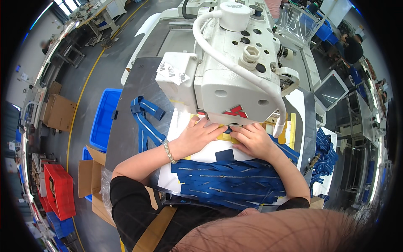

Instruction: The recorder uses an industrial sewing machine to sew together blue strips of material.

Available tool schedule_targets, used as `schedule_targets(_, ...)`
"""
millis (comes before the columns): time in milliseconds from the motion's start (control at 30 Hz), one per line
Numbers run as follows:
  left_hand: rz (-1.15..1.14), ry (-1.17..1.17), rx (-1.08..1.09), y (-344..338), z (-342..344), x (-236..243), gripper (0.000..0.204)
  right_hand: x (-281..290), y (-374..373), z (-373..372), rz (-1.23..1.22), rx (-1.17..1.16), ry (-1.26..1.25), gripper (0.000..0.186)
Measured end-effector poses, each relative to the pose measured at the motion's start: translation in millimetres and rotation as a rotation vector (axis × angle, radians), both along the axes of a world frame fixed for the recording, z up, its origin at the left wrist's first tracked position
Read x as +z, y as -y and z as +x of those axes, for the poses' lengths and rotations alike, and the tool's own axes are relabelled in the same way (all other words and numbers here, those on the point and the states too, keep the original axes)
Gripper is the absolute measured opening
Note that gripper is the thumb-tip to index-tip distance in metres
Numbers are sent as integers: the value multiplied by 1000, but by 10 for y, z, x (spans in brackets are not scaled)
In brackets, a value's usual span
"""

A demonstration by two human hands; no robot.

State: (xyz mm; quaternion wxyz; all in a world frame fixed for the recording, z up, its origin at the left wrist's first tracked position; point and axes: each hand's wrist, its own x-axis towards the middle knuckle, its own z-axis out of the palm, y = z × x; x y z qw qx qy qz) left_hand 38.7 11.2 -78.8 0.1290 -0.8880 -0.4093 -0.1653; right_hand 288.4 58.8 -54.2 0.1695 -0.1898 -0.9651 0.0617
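My left hand [200, 137], with a beaded bracelet on its wrist, lies flat under the front of a white sewing machine [235, 84]. Its fingers are stretched out and spread over a yellow plate [226, 137]. Opposite it, my right hand [255, 140] rests with fingers apart, thumb lower than the fingertips. A small dark blue fabric piece [228, 130] lies between the fingertips of both hands, which touch it. The machine head hides the needle area. Nearer me are a dark blue fabric square [224, 155] and a layered heap of blue zippers [228, 180].
More blue zipper tape [145, 122] lies on the dark table [126, 138] at left. Another zipper heap [324, 153] is at right. Blue bins [105, 119] and an open cardboard box [97, 185] stand left of the table. A screen [331, 90] stands at the right.
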Motion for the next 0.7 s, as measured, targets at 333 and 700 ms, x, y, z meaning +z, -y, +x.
schedule_targets(333,-52,35,7,-26,13,19,43,-36,-2,-8,36,-28,-28,33)
schedule_targets(700,-4,8,17,-14,12,33,44,-22,-23,-16,12,-14,-51,31)
